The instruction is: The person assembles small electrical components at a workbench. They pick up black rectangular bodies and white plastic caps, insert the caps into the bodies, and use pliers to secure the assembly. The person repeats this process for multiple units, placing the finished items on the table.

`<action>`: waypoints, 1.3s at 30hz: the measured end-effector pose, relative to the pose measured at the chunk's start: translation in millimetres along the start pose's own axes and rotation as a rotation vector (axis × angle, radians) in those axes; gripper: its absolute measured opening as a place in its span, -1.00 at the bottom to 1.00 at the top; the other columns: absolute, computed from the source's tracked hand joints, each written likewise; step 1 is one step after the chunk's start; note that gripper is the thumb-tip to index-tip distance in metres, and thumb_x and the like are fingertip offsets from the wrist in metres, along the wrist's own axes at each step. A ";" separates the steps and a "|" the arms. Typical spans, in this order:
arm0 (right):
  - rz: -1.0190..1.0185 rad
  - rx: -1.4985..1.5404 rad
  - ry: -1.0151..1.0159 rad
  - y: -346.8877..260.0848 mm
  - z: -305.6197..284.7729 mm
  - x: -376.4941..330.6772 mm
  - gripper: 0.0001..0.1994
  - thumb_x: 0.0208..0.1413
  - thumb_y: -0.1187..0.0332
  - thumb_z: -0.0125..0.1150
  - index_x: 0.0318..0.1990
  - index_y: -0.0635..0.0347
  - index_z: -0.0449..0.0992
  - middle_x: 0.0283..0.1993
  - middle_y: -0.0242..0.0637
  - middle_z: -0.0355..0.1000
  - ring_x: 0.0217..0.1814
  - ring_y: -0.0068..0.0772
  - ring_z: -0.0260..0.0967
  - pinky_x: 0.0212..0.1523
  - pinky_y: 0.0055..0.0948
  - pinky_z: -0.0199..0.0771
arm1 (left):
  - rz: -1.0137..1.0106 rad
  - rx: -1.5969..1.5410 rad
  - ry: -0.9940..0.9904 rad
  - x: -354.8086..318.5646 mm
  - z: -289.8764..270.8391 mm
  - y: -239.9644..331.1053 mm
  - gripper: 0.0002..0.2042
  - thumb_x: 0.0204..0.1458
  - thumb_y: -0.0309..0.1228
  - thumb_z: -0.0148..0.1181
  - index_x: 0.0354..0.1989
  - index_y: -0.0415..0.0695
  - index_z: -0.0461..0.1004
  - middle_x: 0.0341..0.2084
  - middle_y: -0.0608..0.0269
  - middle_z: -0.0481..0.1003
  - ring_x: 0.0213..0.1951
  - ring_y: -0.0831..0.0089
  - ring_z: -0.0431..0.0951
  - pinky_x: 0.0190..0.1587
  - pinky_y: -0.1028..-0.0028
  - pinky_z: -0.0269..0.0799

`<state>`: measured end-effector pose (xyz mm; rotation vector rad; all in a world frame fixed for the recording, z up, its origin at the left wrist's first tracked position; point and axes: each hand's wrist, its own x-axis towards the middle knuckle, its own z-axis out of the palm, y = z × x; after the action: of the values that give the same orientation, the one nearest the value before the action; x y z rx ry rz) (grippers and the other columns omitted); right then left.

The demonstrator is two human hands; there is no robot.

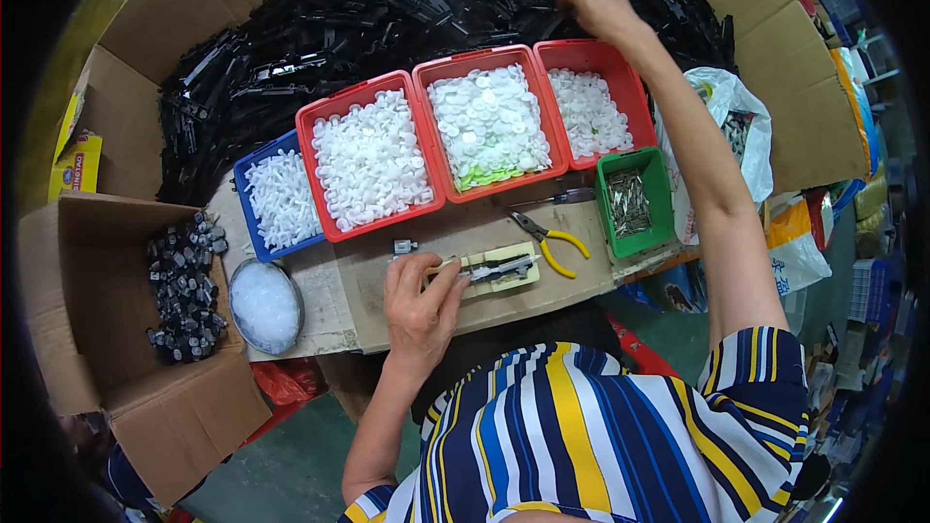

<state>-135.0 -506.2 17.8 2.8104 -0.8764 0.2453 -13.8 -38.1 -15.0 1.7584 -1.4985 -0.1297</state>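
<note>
Head view: the left hand [418, 302] rests on the table [542, 291], fingers curled against a black part on a pale jig [504, 268]. The right hand [598, 4] reaches far into the heap of black plastic parts [387, 29], fingers closed among them; its exact grip is hidden.

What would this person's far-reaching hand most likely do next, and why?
Probably close the right hand on one black plastic strip from the heap and bring it back to the pale jig. That hand is stretched onto the heap, while the left hand rests at the jig, where a part already lies.
</note>
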 end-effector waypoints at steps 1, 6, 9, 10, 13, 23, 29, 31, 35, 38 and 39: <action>0.044 0.003 0.061 -2.8 -14.4 -3.7 -0.80 -0.04 0.58 0.18 -0.24 0.16 0.63 -0.15 -0.09 0.48 -0.04 0.09 0.49 -0.04 -0.08 0.53 | -0.005 -0.001 0.006 1.9 -1.2 0.6 -0.76 -0.15 -0.56 0.42 -0.24 -0.24 0.61 -0.28 0.12 0.47 -0.16 0.12 0.46 -0.13 0.21 0.41; 0.122 0.439 0.249 20.9 -34.7 -60.3 -0.80 0.09 0.48 0.29 -0.11 0.22 0.63 -0.26 -0.23 0.53 -0.21 -0.31 0.55 -0.12 -0.39 0.54 | -0.021 -0.048 0.046 23.5 -2.9 5.8 -0.75 -0.14 -0.59 0.41 -0.21 -0.22 0.64 -0.27 0.11 0.51 -0.18 0.18 0.49 -0.13 0.29 0.42; 0.211 1.347 0.046 -68.1 -47.5 -111.0 -0.76 0.09 0.48 0.34 -0.06 0.29 0.63 -0.19 -0.30 0.61 -0.20 -0.56 0.54 -0.09 -0.52 0.54 | -0.122 -0.207 0.034 36.7 -2.1 13.8 -0.64 -0.07 -0.60 0.39 -0.02 -0.23 0.60 -0.15 0.11 0.56 -0.05 0.26 0.52 0.01 0.35 0.42; 0.203 1.569 -0.077 -101.2 -55.3 -129.0 -0.76 0.07 0.52 0.35 -0.08 0.29 0.63 -0.20 -0.31 0.61 -0.21 -0.55 0.55 -0.12 -0.53 0.55 | -0.136 -0.291 0.039 39.8 -0.7 15.8 -0.60 -0.04 -0.59 0.39 0.05 -0.25 0.57 -0.08 0.11 0.57 0.00 0.30 0.53 0.06 0.37 0.41; 0.270 1.905 -0.464 -178.8 -63.1 -171.0 -0.77 -0.03 0.48 0.44 -0.18 0.29 0.63 -0.26 -0.38 0.59 -0.27 -0.64 0.52 -0.18 -0.57 0.52 | -0.265 -0.698 0.074 46.1 8.8 30.9 -0.54 0.03 -0.59 0.37 0.16 -0.31 0.48 0.05 0.10 0.54 0.10 0.38 0.49 0.16 0.39 0.37; 0.248 1.496 -0.083 -220.6 -73.3 -219.9 -0.69 0.06 0.48 0.40 -0.02 0.26 0.56 -0.24 -0.38 0.49 -0.21 -0.58 0.45 -0.21 -0.54 0.45 | -0.223 -0.582 0.028 31.1 -15.5 18.9 -0.64 -0.14 -0.64 0.42 -0.08 -0.27 0.63 -0.19 0.13 0.59 -0.15 0.38 0.58 -0.09 0.45 0.46; -0.050 0.777 0.234 -210.1 -95.3 -235.5 -0.63 -0.03 0.37 0.43 -0.02 0.15 0.56 -0.04 -0.25 0.43 -0.04 -0.25 0.42 -0.10 -0.28 0.38 | -0.066 -0.248 -0.094 28.1 -17.7 27.4 -0.63 -0.18 -0.67 0.41 -0.11 -0.24 0.64 -0.23 0.11 0.55 -0.19 0.31 0.61 -0.14 0.44 0.50; -0.147 0.671 0.157 -215.6 -88.9 -240.3 -0.65 -0.03 0.32 0.42 -0.05 0.11 0.57 -0.09 -0.30 0.43 0.00 -0.26 0.39 -0.05 -0.23 0.29 | -0.008 -0.241 -0.087 26.6 -13.7 29.1 -0.66 -0.17 -0.66 0.41 -0.13 -0.23 0.64 -0.23 0.12 0.56 -0.21 0.27 0.61 -0.15 0.41 0.51; -0.157 0.692 0.135 -218.3 -86.3 -242.3 -0.68 -0.02 0.34 0.42 -0.07 0.11 0.58 -0.15 -0.33 0.44 -0.04 -0.28 0.39 -0.08 -0.26 0.29 | -0.010 -0.253 -0.100 20.0 -13.6 28.2 -0.61 -0.18 -0.64 0.42 -0.08 -0.20 0.61 -0.19 0.09 0.55 -0.19 0.22 0.61 -0.16 0.34 0.52; -0.162 0.732 0.071 -217.3 -82.4 -243.3 -0.68 -0.03 0.35 0.43 -0.08 0.16 0.59 -0.19 -0.32 0.45 -0.10 -0.25 0.39 -0.12 -0.24 0.31 | -0.083 -0.249 -0.111 14.3 -21.1 28.4 -0.55 -0.20 -0.60 0.46 -0.02 -0.20 0.62 -0.11 0.07 0.58 -0.09 0.22 0.61 -0.03 0.37 0.51; -0.152 0.741 0.058 -217.1 -77.4 -242.2 -0.68 -0.03 0.35 0.42 -0.08 0.17 0.59 -0.19 -0.32 0.45 -0.10 -0.25 0.39 -0.11 -0.25 0.31 | -0.093 -0.231 -0.077 12.9 -25.6 26.6 -0.53 -0.21 -0.59 0.47 -0.01 -0.19 0.61 -0.08 0.06 0.57 -0.05 0.21 0.60 0.01 0.36 0.50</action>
<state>-214.6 -181.5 13.6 3.4892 -0.6420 0.7618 -16.8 -35.8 24.0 1.6517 -1.3957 -0.4060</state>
